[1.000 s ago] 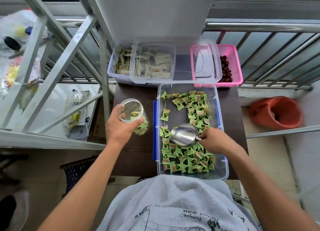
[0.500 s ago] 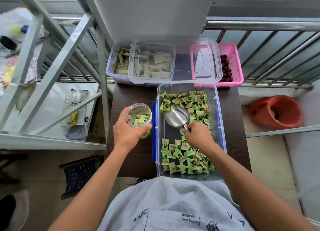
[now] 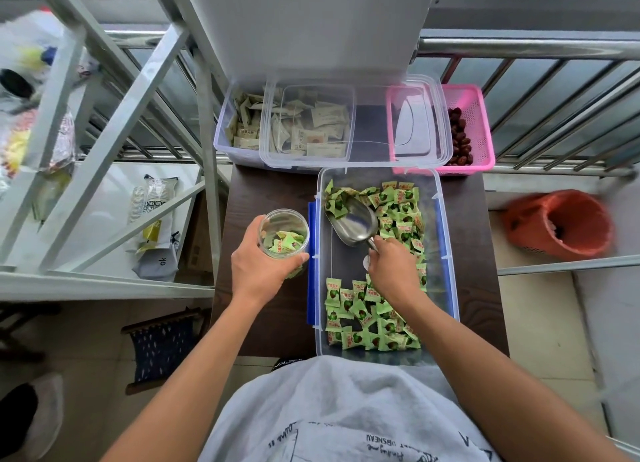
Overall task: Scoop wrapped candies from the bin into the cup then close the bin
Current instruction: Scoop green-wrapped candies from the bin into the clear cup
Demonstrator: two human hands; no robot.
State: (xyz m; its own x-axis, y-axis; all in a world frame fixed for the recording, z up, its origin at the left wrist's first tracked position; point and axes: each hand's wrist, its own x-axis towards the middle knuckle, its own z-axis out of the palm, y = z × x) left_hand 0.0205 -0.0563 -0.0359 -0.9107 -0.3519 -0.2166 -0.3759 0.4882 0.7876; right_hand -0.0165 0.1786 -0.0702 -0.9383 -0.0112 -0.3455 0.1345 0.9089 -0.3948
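An open clear bin [image 3: 445,219] with blue side clips sits on the dark table and holds several green wrapped candies [image 3: 400,215]. My right hand [image 3: 393,271] grips the handle of a metal scoop [image 3: 353,224], whose bowl points toward the bin's far left corner among the candies. My left hand [image 3: 258,269] holds a clear plastic cup [image 3: 282,231] upright just left of the bin, with a few green candies inside. The bin's clear lid [image 3: 381,122] lies across the containers behind it.
Behind the bin stand a clear box of beige packets [image 3: 239,125] and a pink basket of dark red fruit [image 3: 474,132]. A metal rack [image 3: 104,115] rises at left, railings run behind, and an orange basket [image 3: 561,224] sits on the floor at right.
The scoop has moved from the bin's middle toward its far left end. The cup has tipped back from tilted to upright and shifted closer to the bin.
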